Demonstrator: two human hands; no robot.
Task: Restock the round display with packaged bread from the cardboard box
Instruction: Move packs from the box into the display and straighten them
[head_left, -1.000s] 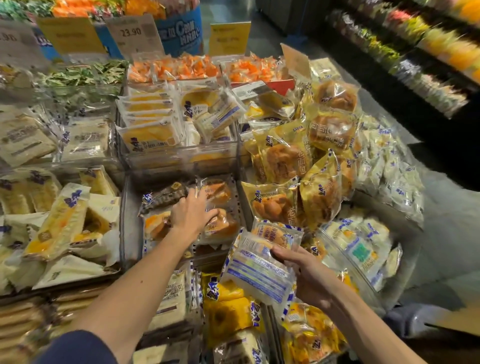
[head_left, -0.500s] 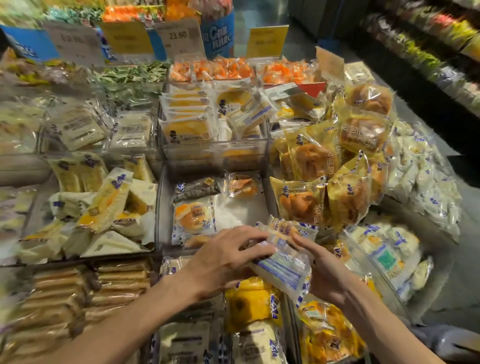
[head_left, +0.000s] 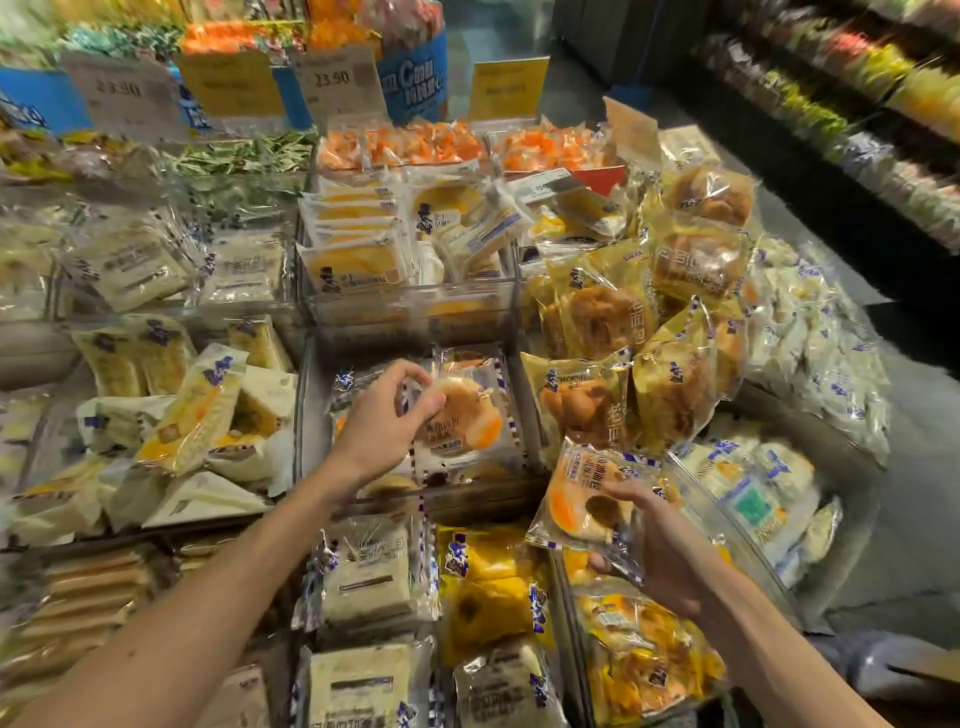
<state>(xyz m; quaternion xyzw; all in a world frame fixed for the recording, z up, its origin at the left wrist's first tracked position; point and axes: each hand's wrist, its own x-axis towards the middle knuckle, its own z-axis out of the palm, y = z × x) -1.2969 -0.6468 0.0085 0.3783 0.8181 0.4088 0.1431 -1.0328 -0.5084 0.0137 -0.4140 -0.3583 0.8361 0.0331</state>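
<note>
The left hand (head_left: 382, 428) pinches a bread packet (head_left: 467, 421) just right of its fingertips, inside a clear bin (head_left: 310, 415) of similar packets. The right hand (head_left: 665, 545) clasps a second packet (head_left: 582, 499), which juts leftward.

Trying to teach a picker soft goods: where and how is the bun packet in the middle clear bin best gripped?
Probably by its upper-left edge, from above, as the left hand pinches it. The bun packet lies face up, walls of the clear bin close off its sides, and an edge pinch spares the soft bun.
</note>
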